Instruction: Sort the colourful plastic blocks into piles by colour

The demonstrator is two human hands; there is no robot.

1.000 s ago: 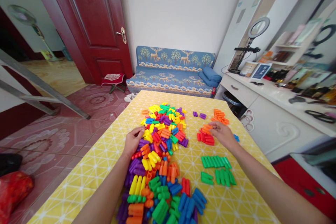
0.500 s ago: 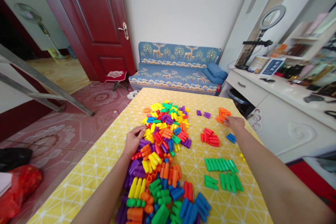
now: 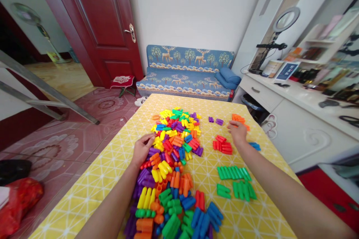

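A long heap of plastic building blocks [image 3: 178, 140], made of joined tubes in several colours, covers the left of the table. At its left edge rests my left hand [image 3: 143, 148], fingers curled and thumb close to the index finger; whatever may be between the fingertips is hidden. My right hand [image 3: 238, 132] hovers at the right, with fingers slightly apart and no block visible in them. Just behind it lie orange blocks [image 3: 238, 118], partly covered by the hand. Red blocks [image 3: 223, 145] sit to its left, blue blocks [image 3: 255, 145] to its right.
Green blocks [image 3: 234, 173] lie in rows nearer me, and two purple pieces [image 3: 215, 120] lie farther back. A yellow patterned cloth [image 3: 200, 106] covers the table. Beyond stand a blue sofa [image 3: 185, 76] and, at the right, a white dresser [image 3: 305, 119].
My right hand has moved left, away from the orange blocks, with its fingers loosened. The left hand stays at the heap's edge. The view has shifted slightly.
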